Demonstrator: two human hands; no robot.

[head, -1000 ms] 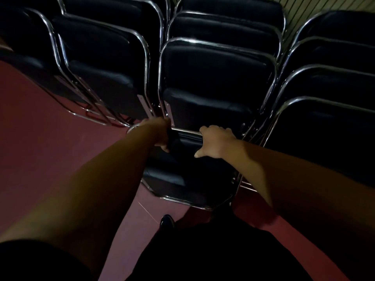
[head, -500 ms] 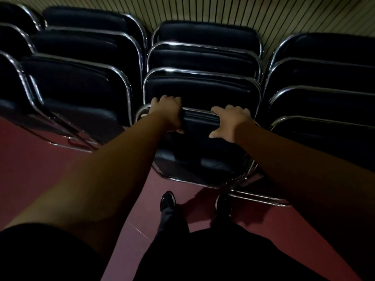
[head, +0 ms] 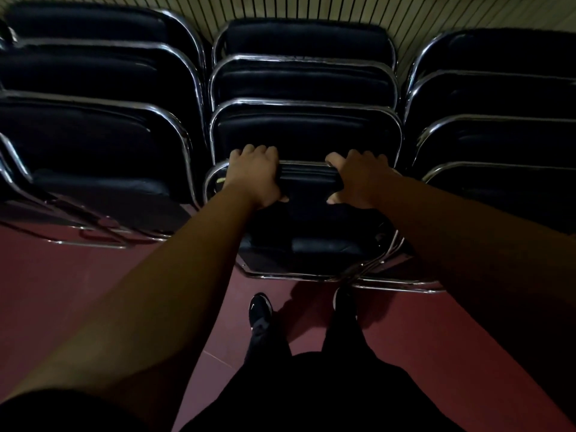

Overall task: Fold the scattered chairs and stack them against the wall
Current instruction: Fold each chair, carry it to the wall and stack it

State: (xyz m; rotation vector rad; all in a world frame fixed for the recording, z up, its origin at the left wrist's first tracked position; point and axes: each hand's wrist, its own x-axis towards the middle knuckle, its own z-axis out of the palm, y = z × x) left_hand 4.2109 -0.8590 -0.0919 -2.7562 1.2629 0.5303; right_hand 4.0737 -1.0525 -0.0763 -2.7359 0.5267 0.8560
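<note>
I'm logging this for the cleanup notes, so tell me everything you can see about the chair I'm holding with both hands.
The chair is folded flat, with black padded cushions that look like vinyl and a shiny chromed tube frame. It stands on the dark red floor, front-most in the middle row, leaning toward the folded chairs behind it. The left hand and right hand grip its top rail, fingers curled over. Dim light hides finer detail.

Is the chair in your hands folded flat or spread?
Folded. The chair stands flat, seat tucked under backrest, fronting the middle row. Left hand and right hand grip its top rail.
</note>
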